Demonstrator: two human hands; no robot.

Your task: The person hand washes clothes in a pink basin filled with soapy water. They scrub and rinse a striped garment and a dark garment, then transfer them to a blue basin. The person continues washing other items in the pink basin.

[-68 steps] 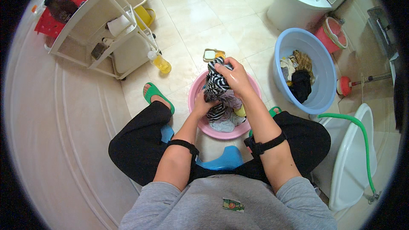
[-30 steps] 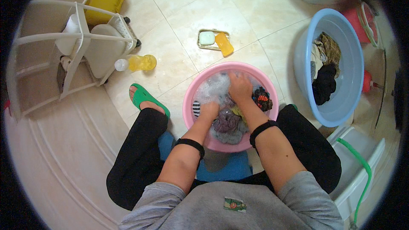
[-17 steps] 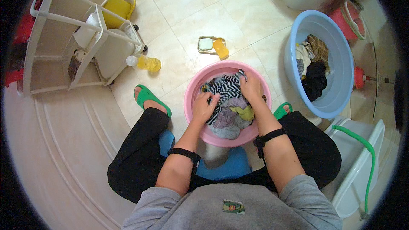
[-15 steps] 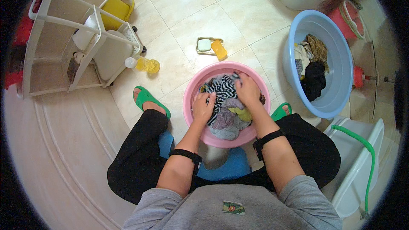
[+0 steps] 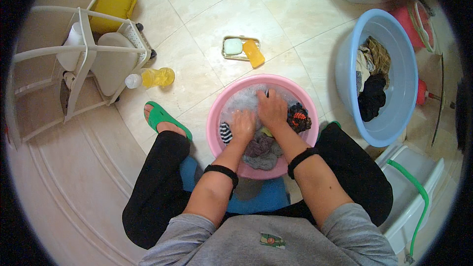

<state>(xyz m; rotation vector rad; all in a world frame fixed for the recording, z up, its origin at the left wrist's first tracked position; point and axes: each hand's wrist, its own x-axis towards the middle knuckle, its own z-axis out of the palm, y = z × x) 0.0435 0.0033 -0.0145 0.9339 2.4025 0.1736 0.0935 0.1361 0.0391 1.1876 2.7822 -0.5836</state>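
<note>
Both hands are down in a pink basin (image 5: pixel 213 150) of sudsy water (image 5: pixel 246 97). My left hand (image 5: pixel 243 125) is pushed into the foam, its fingertips blurred and partly covered by suds. Beside it, my right hand (image 5: pixel 272 112) has curled fingers, with a dark bit of cloth (image 5: pixel 267 93) showing between them. A black-and-white striped cloth (image 5: pixel 225 133) peeks out left of my left hand; the rest of it is hidden. Grey-purple clothes (image 5: pixel 263 151) lie below my wrists, a yellow-green piece (image 5: pixel 266 132) among them. Dark cloth with orange marks (image 5: pixel 299 117) rests against the basin's right side.
Past the basin, a soap dish (image 5: pixel 241 58) holds pale green soap (image 5: pixel 233 46); an orange bar (image 5: pixel 253 53) leans across it. A yellow bottle (image 5: pixel 157 77) lies near a white rack (image 5: pixel 88 49). To the right stand a blue tub (image 5: pixel 343 93) with clothes and a green hose (image 5: pixel 411 181).
The striped cloth, spread on top before, is now mostly out of sight under foam and my hands. My hands have moved closer together, and the dark orange-marked cloth shows more.
</note>
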